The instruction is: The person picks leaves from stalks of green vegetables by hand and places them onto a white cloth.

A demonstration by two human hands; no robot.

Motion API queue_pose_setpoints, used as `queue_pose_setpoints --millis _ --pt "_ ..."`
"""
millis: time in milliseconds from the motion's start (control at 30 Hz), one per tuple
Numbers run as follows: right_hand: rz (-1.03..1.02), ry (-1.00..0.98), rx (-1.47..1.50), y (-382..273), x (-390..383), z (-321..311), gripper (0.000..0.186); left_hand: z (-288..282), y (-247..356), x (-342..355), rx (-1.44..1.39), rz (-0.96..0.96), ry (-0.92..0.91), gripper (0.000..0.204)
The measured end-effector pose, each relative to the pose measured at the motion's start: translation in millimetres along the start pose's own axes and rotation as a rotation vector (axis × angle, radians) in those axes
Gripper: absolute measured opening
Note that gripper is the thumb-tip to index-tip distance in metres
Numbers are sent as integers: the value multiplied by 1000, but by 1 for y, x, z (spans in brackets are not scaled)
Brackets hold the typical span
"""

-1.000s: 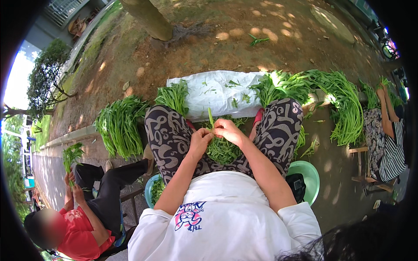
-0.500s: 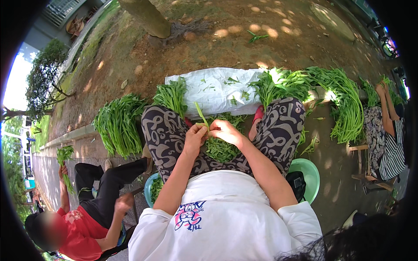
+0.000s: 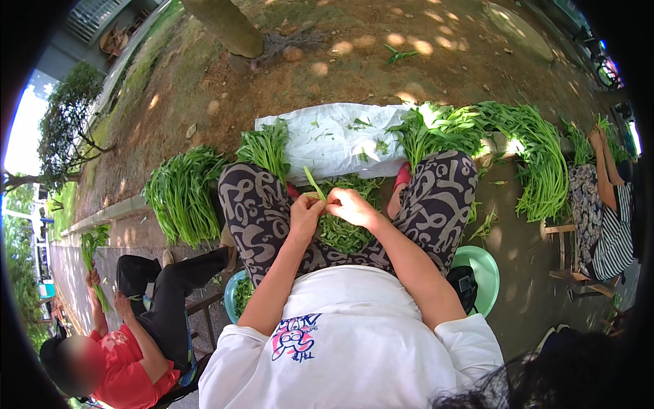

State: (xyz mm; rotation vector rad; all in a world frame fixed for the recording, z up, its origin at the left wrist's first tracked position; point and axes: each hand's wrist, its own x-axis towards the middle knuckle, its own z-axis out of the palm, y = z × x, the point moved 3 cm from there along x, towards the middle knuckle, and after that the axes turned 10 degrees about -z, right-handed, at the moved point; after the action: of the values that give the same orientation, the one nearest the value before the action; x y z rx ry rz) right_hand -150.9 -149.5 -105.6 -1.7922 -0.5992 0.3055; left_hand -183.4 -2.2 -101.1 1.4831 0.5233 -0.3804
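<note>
A narrow pale-green stalk with a leaf slants up-left between my hands. My left hand pinches it, thumb and fingers drawn together. Just to its right, my right hand grips the same stalk with curled fingers. Below them, between my patterned knees, is a pile of loose leafy greens. Past my knees lies a white sheet with leaf scraps, with bundles of greens at its left and right ends.
Long greens lie along a ledge left and right. A pale green basin and a blue basin flank me. A co-worker in red holds greens at left; another person sits at right. A tree trunk stands beyond.
The stalk has tilted from nearly upright toward the upper left. My left hand has shifted a little left. The co-worker at left has moved their hands and bunch of greens.
</note>
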Motion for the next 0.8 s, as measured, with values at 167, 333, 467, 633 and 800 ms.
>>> queue_pose_setpoints --millis 167,333,467,633,800 --pt "26 16 100 -3 1 -1 18 2 3 -2 -53 31 36 18" --pt "26 -13 146 -3 0 -1 19 -7 3 3 -224 -1 13 15" --pt "46 5 101 0 1 -1 17 -4 3 0 -204 -24 -42 14" --pt "25 52 -42 1 -1 -1 14 1 8 -8 49 33 10 11" --pt "111 18 -100 -7 -2 3 17 1 5 -5 86 161 81 10"
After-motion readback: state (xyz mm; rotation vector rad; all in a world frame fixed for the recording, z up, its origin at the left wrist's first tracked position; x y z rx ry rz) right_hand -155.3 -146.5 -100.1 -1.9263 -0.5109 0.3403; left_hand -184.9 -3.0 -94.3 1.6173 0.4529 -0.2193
